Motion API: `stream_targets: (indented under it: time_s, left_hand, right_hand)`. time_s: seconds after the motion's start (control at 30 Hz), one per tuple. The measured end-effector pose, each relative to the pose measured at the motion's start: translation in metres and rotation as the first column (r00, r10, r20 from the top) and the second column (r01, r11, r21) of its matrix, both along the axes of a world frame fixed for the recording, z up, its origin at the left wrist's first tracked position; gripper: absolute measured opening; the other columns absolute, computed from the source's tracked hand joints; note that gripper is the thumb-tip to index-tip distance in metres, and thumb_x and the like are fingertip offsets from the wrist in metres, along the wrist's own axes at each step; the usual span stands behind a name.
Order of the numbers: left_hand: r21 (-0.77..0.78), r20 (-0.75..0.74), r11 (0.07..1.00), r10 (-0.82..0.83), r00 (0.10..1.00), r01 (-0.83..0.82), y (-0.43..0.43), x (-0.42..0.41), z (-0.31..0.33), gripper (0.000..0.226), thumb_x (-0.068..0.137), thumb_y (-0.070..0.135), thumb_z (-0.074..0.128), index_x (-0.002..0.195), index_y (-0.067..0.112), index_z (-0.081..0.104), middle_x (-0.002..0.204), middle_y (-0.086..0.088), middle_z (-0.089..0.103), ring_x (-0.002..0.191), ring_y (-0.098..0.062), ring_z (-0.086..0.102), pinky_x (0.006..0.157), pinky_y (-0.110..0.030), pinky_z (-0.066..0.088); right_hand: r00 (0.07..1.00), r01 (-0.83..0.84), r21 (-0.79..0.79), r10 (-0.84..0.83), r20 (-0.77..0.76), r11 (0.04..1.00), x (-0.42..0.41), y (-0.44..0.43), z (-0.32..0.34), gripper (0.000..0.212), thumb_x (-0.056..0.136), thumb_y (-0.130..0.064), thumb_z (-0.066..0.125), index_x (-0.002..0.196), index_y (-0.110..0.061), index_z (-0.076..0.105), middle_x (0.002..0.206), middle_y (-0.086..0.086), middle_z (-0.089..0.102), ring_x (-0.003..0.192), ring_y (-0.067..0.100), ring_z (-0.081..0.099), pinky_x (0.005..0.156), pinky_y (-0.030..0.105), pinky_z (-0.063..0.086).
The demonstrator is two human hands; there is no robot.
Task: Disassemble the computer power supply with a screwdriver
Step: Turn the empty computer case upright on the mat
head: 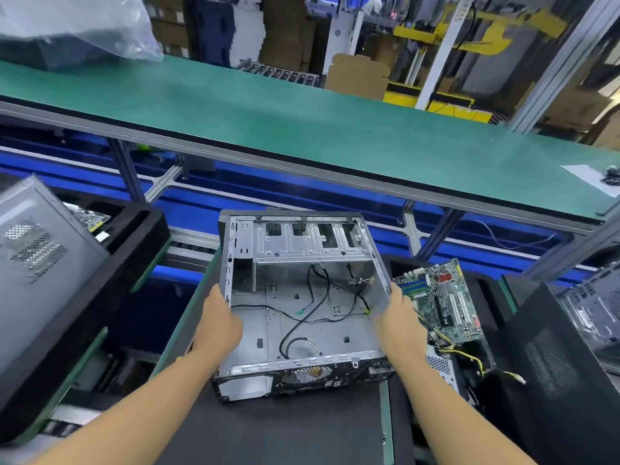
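Got both hands on the stripped case [302, 307] right now. My left hand [219, 317] is wrapped over the left side wall and my right hand [399, 320] is doing the same on the right wall, fingers curled over the edges, so most of the fingertips are hidden inside the metal. The case is open side up, with its rear panel towards me at the edge of the black mat [285, 427]. Inside it's just loose black cables [312, 307] snaking over the floor plate, plus the drive cage at the far end.

The power supply [439, 365], or what looks like it (perforated metal box with yellow wires coming out), sits just right of the case, partly behind my right forearm. A green motherboard [439, 303] lies just beyond it, close to my right hand.

It's pretty cramped. There's a grey tower [37, 250] on the left and a black tower [553, 364] on the right. A long green shelf [302, 122] runs across overhead, with a sheet of paper [590, 177] on its right end and a plastic bag [77, 25] at far left.
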State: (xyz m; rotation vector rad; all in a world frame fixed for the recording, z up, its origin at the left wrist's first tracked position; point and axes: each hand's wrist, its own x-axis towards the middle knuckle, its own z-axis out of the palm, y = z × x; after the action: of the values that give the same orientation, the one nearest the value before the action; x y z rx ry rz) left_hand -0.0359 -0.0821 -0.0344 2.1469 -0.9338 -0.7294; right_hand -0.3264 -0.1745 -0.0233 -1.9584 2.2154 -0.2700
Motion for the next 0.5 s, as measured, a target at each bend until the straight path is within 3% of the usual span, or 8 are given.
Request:
stream_targets:
  time_s: [0.2, 0.27, 0.3, 0.37, 0.43, 0.5]
  left_hand:
    - [-0.011, 0.030, 0.998, 0.062, 0.998, -0.061, -0.005, -0.011, -0.011, 0.044, 0.088, -0.006, 0.045, 0.126, 0.015, 0.043, 0.109, -0.009, 0.055, 0.086, -0.028, 0.056, 0.065, -0.035, 0.041]
    - [-0.030, 0.008, 0.996, 0.079, 0.997, -0.079, -0.007, -0.010, -0.013, 0.045, 0.088, -0.005, 0.046, 0.128, 0.015, 0.044, 0.111, -0.009, 0.056, 0.087, -0.028, 0.057, 0.064, -0.033, 0.040]
    - [-0.038, -0.021, 0.995, 0.088, 0.996, -0.088, -0.007, -0.010, -0.014, 0.044, 0.089, -0.002, 0.049, 0.129, 0.014, 0.044, 0.111, -0.009, 0.057, 0.088, -0.029, 0.058, 0.064, -0.033, 0.041]
    - [-0.035, -0.067, 0.995, 0.089, 0.994, -0.092, -0.010, -0.005, -0.012, 0.039, 0.090, 0.008, 0.057, 0.128, 0.010, 0.045, 0.108, -0.011, 0.059, 0.085, -0.029, 0.060, 0.064, -0.036, 0.046]
    - [-0.019, -0.071, 0.997, 0.073, 0.995, -0.074, -0.019, 0.005, -0.006, 0.044, 0.090, 0.018, 0.062, 0.128, 0.007, 0.044, 0.105, -0.009, 0.059, 0.079, -0.023, 0.059, 0.061, -0.035, 0.045]
    - [-0.018, -0.078, 0.995, 0.098, 0.992, -0.100, -0.034, 0.017, 0.002, 0.053, 0.090, 0.020, 0.063, 0.136, 0.006, 0.042, 0.102, -0.005, 0.057, 0.077, -0.020, 0.054, 0.062, -0.032, 0.039]
  right_hand:
    - [0.998, -0.066, 0.002, 0.066, 0.024, 0.998, -0.007, -0.024, 0.000, 0.063, 0.092, -0.020, 0.047, 0.149, -0.027, 0.022, 0.133, 0.005, 0.051, 0.100, 0.029, 0.059, 0.063, 0.036, 0.043]
    - [0.996, -0.045, -0.049, 0.049, 0.074, 0.998, -0.006, -0.021, 0.003, 0.063, 0.091, -0.023, 0.047, 0.150, -0.026, 0.024, 0.134, 0.004, 0.051, 0.100, 0.027, 0.058, 0.070, 0.038, 0.047]
    - [0.997, -0.018, -0.101, 0.025, 0.068, 0.995, -0.004, -0.016, 0.003, 0.065, 0.090, -0.025, 0.049, 0.150, -0.023, 0.026, 0.136, 0.005, 0.050, 0.107, 0.026, 0.056, 0.081, 0.041, 0.049]
    - [0.996, 0.089, -0.159, -0.091, -0.003, 0.983, 0.001, -0.001, -0.001, 0.072, 0.087, -0.031, 0.057, 0.150, -0.018, 0.026, 0.148, 0.011, 0.039, 0.129, 0.029, 0.041, 0.105, 0.047, 0.035]
    - [0.965, 0.257, -0.100, -0.250, 0.077, 0.961, 0.012, 0.017, -0.004, 0.083, 0.083, -0.038, 0.064, 0.150, -0.014, 0.021, 0.156, 0.015, 0.021, 0.140, 0.033, 0.023, 0.110, 0.053, 0.024]
    - [0.890, 0.391, -0.004, -0.377, 0.255, 0.920, 0.023, 0.030, -0.007, 0.089, 0.081, -0.034, 0.067, 0.151, -0.014, 0.015, 0.158, 0.013, 0.010, 0.141, 0.033, 0.016, 0.106, 0.058, 0.025]
